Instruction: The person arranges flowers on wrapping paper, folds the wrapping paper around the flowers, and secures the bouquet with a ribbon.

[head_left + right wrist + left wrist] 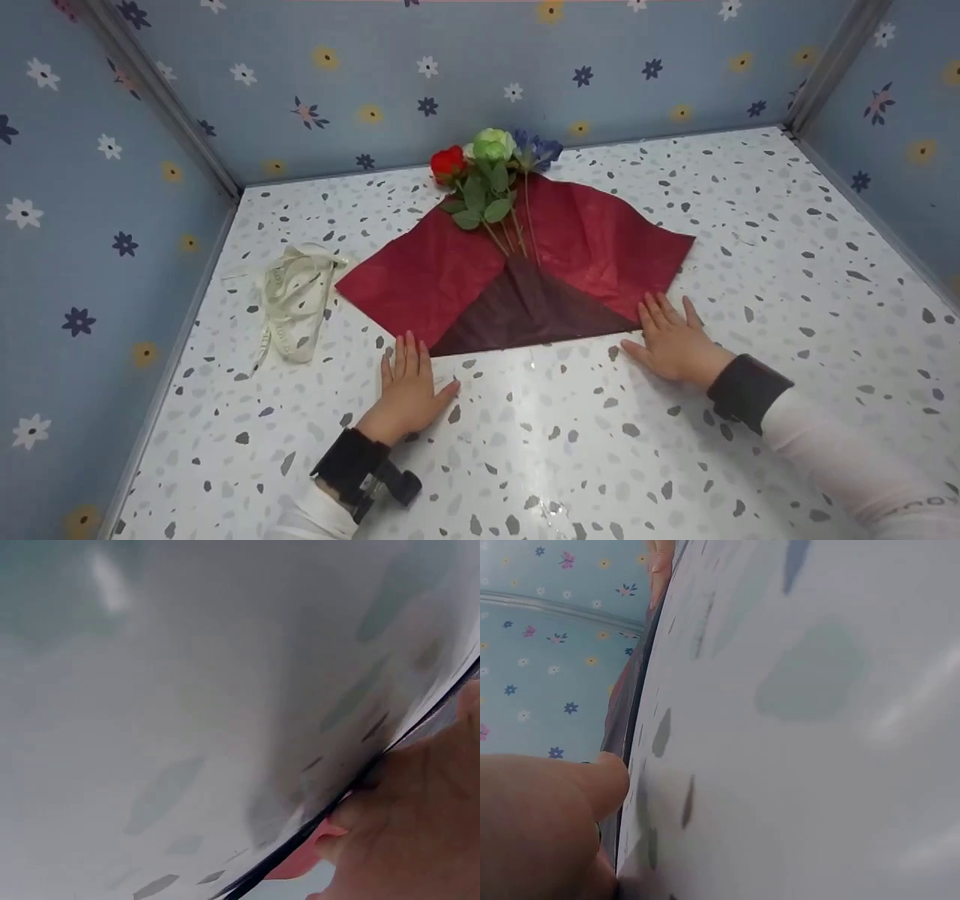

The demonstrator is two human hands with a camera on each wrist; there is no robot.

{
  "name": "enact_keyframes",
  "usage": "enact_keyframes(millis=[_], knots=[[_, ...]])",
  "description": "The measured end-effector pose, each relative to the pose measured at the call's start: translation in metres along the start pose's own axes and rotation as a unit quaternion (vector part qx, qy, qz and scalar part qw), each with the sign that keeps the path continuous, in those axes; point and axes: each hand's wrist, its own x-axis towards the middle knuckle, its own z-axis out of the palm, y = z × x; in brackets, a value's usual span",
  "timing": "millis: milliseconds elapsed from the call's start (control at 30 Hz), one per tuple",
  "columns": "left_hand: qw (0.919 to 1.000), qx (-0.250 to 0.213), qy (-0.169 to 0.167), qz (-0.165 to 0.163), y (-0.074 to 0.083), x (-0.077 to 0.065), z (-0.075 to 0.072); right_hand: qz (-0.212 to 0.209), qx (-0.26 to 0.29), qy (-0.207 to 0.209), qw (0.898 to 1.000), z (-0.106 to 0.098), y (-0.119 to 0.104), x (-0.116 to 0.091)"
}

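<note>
A sheet of dark red wrapping paper (pixel 600 232) lies spread on the table, its near part folded up into a maroon flap (pixel 525 315) over the lower stems. Three artificial flowers stick out at the far side: a red rose (pixel 448 163), a pale green bloom (pixel 493 145) and a blue flower (pixel 537 150). My left hand (pixel 411 394) lies flat with straight fingers, fingertips at the paper's near left corner. Opposite it, my right hand (pixel 679 345) rests flat with spread fingers touching the near right corner. Both wrist views show mostly tabletop, with part of each hand at the paper's edge.
A loose cream ribbon (pixel 296 300) with printed lettering lies in a heap left of the paper. Blue panels (pixel 465 82) with a flower pattern wall the speckled white table (pixel 555 427) at the back and both sides.
</note>
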Motion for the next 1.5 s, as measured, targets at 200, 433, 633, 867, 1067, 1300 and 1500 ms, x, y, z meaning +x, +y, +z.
enact_keyframes(millis=[200, 433, 633, 867, 1067, 1300, 1500], knots=[[0.9962, -0.082, 0.018, -0.025, -0.001, -0.005, 0.004, 0.083, -0.002, 0.013, 0.996, -0.007, 0.007, 0.002], [0.8593, -0.483, 0.121, -0.116, -0.005, 0.006, -0.009, 0.017, 0.032, 0.066, 0.997, -0.011, -0.017, 0.028], [0.5483, -0.801, 0.222, -0.092, -0.006, 0.016, -0.024, -0.120, 0.045, 0.039, 0.991, -0.010, -0.062, 0.054], [0.4339, -0.869, 0.216, -0.099, -0.017, 0.011, -0.022, -0.163, 0.027, 0.005, 0.986, -0.010, -0.087, 0.078], [0.3970, -0.890, 0.209, -0.081, -0.018, 0.012, -0.021, -0.147, 0.013, -0.013, 0.989, -0.009, -0.092, 0.086], [0.3149, -0.928, 0.185, -0.070, -0.026, 0.017, -0.022, -0.138, -0.005, -0.020, 0.990, -0.008, -0.096, 0.085], [0.3141, -0.937, 0.129, -0.079, -0.033, 0.021, -0.016, -0.132, -0.016, -0.023, 0.991, -0.008, -0.096, 0.084]])
